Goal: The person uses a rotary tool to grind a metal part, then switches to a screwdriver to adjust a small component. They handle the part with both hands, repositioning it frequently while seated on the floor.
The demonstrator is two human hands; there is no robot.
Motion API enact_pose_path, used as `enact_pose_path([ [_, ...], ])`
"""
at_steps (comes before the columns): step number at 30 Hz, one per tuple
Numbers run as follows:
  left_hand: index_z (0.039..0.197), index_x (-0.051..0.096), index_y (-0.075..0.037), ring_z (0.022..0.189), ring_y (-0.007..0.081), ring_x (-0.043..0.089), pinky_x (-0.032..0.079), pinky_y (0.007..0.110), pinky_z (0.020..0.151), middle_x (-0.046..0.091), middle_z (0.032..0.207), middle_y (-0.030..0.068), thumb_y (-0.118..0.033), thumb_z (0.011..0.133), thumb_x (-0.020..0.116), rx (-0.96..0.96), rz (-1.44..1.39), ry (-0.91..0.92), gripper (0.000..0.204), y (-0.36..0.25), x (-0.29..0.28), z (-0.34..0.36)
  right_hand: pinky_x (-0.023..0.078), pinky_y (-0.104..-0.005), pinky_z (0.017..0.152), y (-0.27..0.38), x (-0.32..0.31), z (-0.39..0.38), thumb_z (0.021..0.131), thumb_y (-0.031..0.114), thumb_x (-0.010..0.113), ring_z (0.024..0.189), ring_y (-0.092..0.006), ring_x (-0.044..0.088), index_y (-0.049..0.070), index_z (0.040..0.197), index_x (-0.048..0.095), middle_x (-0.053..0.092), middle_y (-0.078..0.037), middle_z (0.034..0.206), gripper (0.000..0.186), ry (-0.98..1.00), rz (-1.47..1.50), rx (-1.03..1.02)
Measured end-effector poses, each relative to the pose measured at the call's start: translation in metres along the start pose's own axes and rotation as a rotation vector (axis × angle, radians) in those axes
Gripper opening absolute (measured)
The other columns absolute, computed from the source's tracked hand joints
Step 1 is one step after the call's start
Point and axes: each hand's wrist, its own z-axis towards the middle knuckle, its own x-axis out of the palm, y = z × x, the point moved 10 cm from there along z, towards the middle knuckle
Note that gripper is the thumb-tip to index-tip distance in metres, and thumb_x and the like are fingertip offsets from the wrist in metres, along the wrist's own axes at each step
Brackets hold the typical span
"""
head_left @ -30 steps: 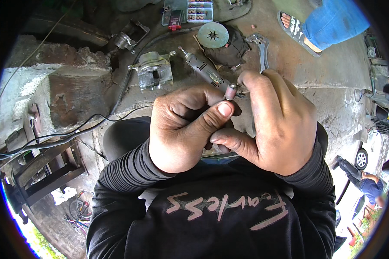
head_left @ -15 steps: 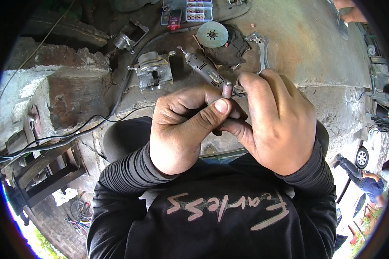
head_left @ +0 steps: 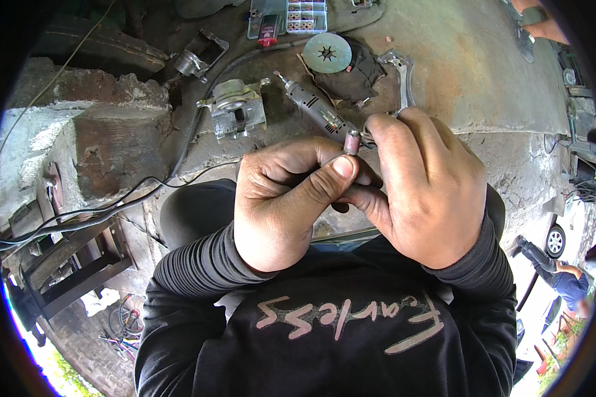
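Between the thumb and fingers of my left hand (head_left: 288,195) is a small pinkish-brown cylinder (head_left: 352,143) with a metal end, standing up past the thumb tip. My right hand (head_left: 427,178) is curled close beside it, its thumb reaching under toward the left fingers. What the right fingertips grip, if anything, is hidden. Just beyond the hands a grey rotary tool (head_left: 316,109) lies on the ground, its narrow tip pointing away to the left. A metal brake caliper part (head_left: 235,109) sits left of the tool.
Farther off lie a round greenish disc (head_left: 327,53) on dark cloth, a compartment box (head_left: 306,16) of small bits, and a red-and-black packet (head_left: 267,30). Another metal bracket (head_left: 200,55) is at far left; a curved metal arm (head_left: 402,79) lies right. Black cables (head_left: 112,208) cross the left side.
The small cylinder has shifted slightly and turned a little in my left fingers. Both hands otherwise keep nearly the same place.
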Motion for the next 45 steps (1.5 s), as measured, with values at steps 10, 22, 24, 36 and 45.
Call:
enact_pose_path([
  [10, 0.084, 0.062, 0.005, 0.068, 0.0107, 0.060, 0.049, 0.023, 0.064, 0.065, 0.078, 0.0087, -0.007, 0.094, 0.054, 0.053, 0.032, 0.025, 0.018, -0.006, -0.001, -0.001, 0.050, -0.0367, 0.056, 0.007, 0.005, 0.000, 0.069, 0.027, 0.074, 0.069, -0.0301, 0.060, 0.003, 0.098, 0.057, 0.057, -0.013, 0.085, 0.042, 0.024, 0.034, -0.050],
  [22, 0.084, 0.061, 0.005, 0.070, 0.0112, 0.061, 0.050, 0.023, 0.065, 0.064, 0.079, 0.0091, -0.007, 0.094, 0.053, -0.003, -0.005, 0.043, 0.018, -0.005, 0.000, -0.003, 0.047, -0.0367, 0.053, -0.002, -0.004, 0.005, 0.066, 0.048, 0.075, 0.066, -0.0287, 0.058, 0.004, 0.092, 0.057, 0.054, -0.010, 0.080, 0.054, 0.010, -0.036, -0.013],
  [24, 0.083, 0.061, 0.005, 0.070, 0.0108, 0.060, 0.050, 0.022, 0.065, 0.064, 0.079, 0.0088, -0.007, 0.094, 0.053, 0.014, -0.001, 0.054, 0.018, -0.006, 0.000, -0.002, 0.047, -0.0367, 0.053, -0.002, -0.004, 0.005, 0.065, 0.048, 0.074, 0.066, -0.0287, 0.058, 0.004, 0.092, 0.056, 0.054, -0.010, 0.081, 0.055, 0.012, -0.043, -0.019],
  [36, 0.082, 0.061, 0.005, 0.068, 0.0105, 0.061, 0.050, 0.023, 0.063, 0.063, 0.077, 0.0080, -0.008, 0.094, 0.053, 0.043, 0.025, 0.085, 0.020, -0.008, 0.002, -0.001, 0.049, -0.0354, 0.053, -0.001, -0.006, 0.004, 0.065, 0.053, 0.074, 0.067, -0.0277, 0.060, 0.004, 0.089, 0.058, 0.056, -0.011, 0.083, 0.057, -0.026, -0.075, -0.024],
  [45, 0.082, 0.061, 0.005, 0.070, 0.0106, 0.060, 0.050, 0.023, 0.065, 0.063, 0.078, 0.0081, -0.009, 0.094, 0.053, 0.031, 0.018, 0.079, 0.020, -0.007, 0.001, 0.000, 0.047, -0.0349, 0.053, 0.000, -0.006, 0.005, 0.065, 0.053, 0.073, 0.066, -0.0258, 0.058, 0.007, 0.088, 0.058, 0.054, -0.008, 0.080, 0.054, -0.035, -0.093, -0.058],
])
